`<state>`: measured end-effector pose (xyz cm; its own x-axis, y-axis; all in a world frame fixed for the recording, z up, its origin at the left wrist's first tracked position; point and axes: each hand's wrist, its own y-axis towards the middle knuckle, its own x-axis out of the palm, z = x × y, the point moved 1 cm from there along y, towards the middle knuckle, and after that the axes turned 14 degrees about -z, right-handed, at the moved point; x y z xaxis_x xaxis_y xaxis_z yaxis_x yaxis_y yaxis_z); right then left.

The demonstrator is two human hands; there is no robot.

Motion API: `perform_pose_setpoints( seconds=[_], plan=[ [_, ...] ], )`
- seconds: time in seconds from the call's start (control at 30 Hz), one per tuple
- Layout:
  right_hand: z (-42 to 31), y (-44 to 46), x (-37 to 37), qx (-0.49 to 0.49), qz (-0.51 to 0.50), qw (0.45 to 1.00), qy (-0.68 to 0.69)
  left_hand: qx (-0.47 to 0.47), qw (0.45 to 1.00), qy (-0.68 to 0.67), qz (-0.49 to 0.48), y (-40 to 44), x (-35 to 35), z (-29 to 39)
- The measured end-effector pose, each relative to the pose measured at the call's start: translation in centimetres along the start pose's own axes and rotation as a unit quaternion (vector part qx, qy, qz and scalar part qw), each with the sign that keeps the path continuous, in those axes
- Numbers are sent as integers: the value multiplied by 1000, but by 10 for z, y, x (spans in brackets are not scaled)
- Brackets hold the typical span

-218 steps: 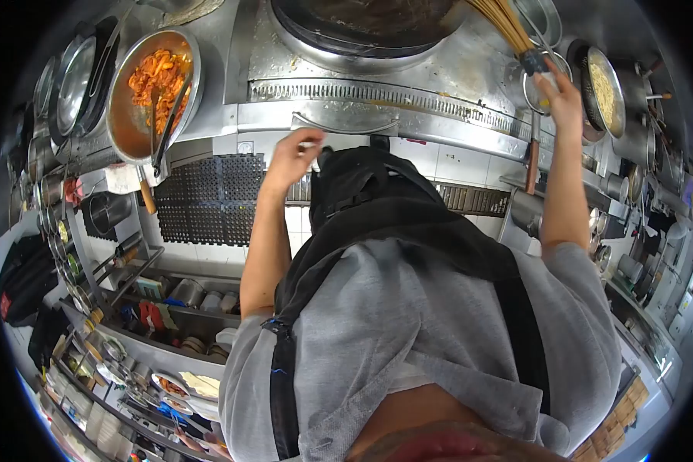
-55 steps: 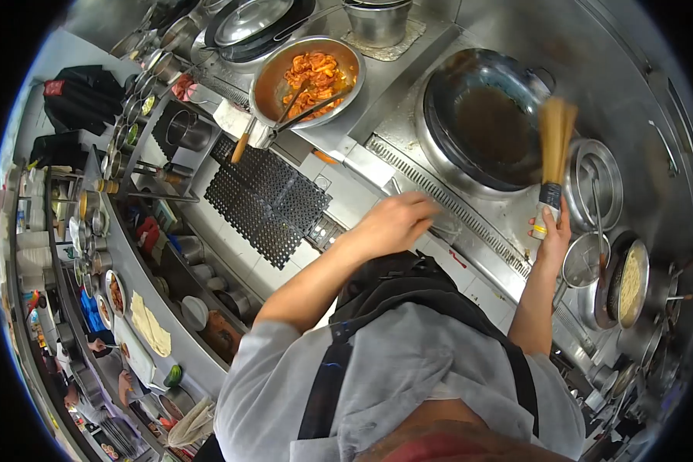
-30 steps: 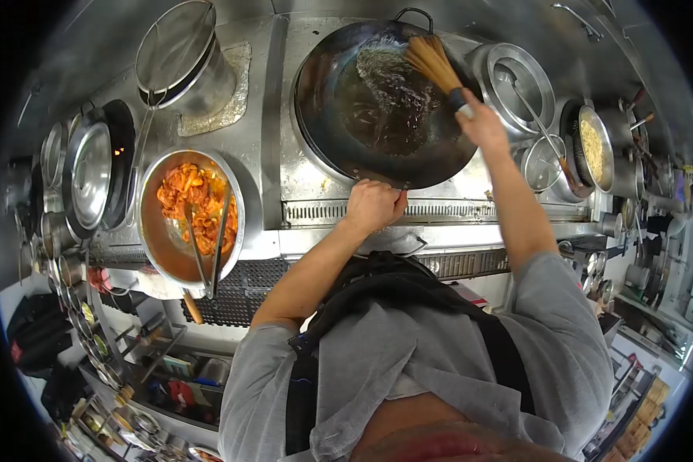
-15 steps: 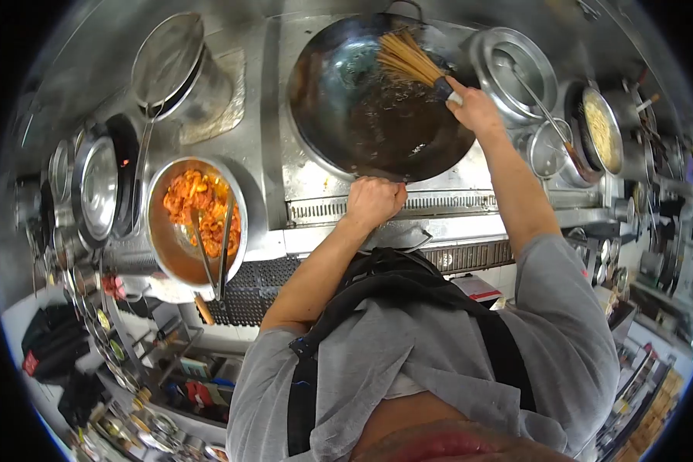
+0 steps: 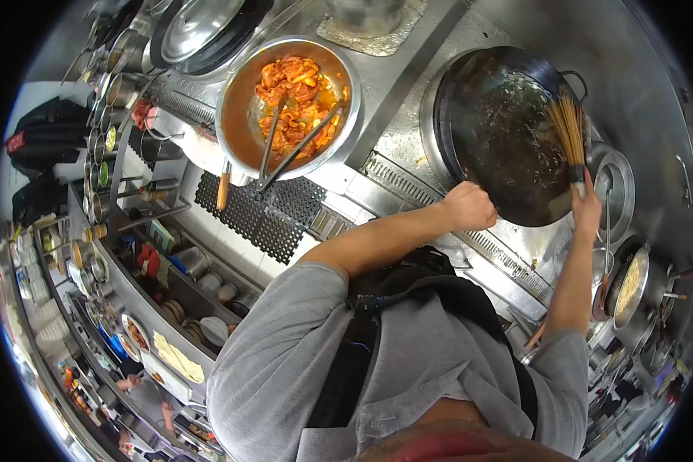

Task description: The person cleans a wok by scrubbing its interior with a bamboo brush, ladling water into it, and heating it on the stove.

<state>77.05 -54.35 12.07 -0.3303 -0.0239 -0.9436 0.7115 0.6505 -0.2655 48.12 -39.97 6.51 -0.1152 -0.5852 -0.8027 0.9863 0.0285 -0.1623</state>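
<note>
A large dark wok [image 5: 500, 146] with dark liquid in it sits on the steel stove. My right hand [image 5: 586, 206] grips the dark handle of a bamboo brush [image 5: 568, 135], whose bristles touch the wok's right side. At the wok's near left edge, my left hand [image 5: 470, 208] is closed in a fist around something at the rim, which the fingers hide. Left of the wok, a steel bowl [image 5: 235, 142] holds orange-red coated food [image 5: 292, 85], with tongs [image 5: 296, 150] resting in it.
Beyond my right hand stand a steel pot [image 5: 620, 181] and a pan of pale food [image 5: 631, 289]. A lidded pan [image 5: 200, 31] is at the upper left. Shelves with stacked dishes [image 5: 212, 329] run down the left, and other people's hands [image 5: 129, 382] show at the lower left.
The view has turned, so the wok now appears farther right. My right hand has brought the brush from the wok's far side to its right side. My left hand remains at the near rim.
</note>
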Motion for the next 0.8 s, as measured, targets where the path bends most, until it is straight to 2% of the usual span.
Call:
perform_pose_setpoints(
  seconds=[0.03, 0.1, 0.13, 0.17, 0.2, 0.27, 0.3, 0.37, 0.5, 0.53, 0.6, 0.63, 0.7, 0.73, 0.8],
  plan=[
    [-16, 4, 9, 6, 34, 999, 31, -10, 1000, -3, -12, 0, -1, 2],
    [-82, -8, 17, 140, -55, 973, 173, 14, 1000, 17, 1, -2, 1, -1],
    [-87, -5, 35, 80, -36, 991, 101, 28, 999, 35, 17, -1, 0, -2],
    [-108, -14, 40, 56, -78, 990, 102, 50, 997, 60, 0, -1, -1, -1],
    [-130, -27, 39, 81, -125, 980, 133, 39, 996, 67, 39, 1, 4, -1],
    [-126, -40, 57, 9, -106, 987, 117, 52, 993, 37, 101, 2, 6, 0],
    [-119, -47, 62, -34, -101, 989, 101, 79, 992, 37, 94, 2, 3, 3],
    [-97, -68, 61, -68, -123, 984, 106, 81, 985, 16, 149, 2, -2, 5],
    [-37, -87, 7, -49, -203, 976, 69, 69, 991, 10, 119, 1, 5, 2],
    [-18, -75, 1, -46, -198, 977, 69, 66, 991, 17, 114, 1, 4, 3],
    [17, -40, -5, -49, -92, 994, -39, 66, 992, 25, 107, 2, 5, 1],
    [12, -27, -12, -47, -91, 994, -38, 57, 993, 22, 103, 3, 6, 0],
    [-17, -9, -27, 55, -58, 995, -57, 49, 994, 19, 96, 4, 8, 3],
    [-21, -8, -27, 56, -58, 995, -55, 46, 995, 22, 87, 4, 4, 5],
    [-30, -15, -22, 19, 10, 1000, -17, 40, 996, 24, 76, 2, 3, 4]
  ],
)
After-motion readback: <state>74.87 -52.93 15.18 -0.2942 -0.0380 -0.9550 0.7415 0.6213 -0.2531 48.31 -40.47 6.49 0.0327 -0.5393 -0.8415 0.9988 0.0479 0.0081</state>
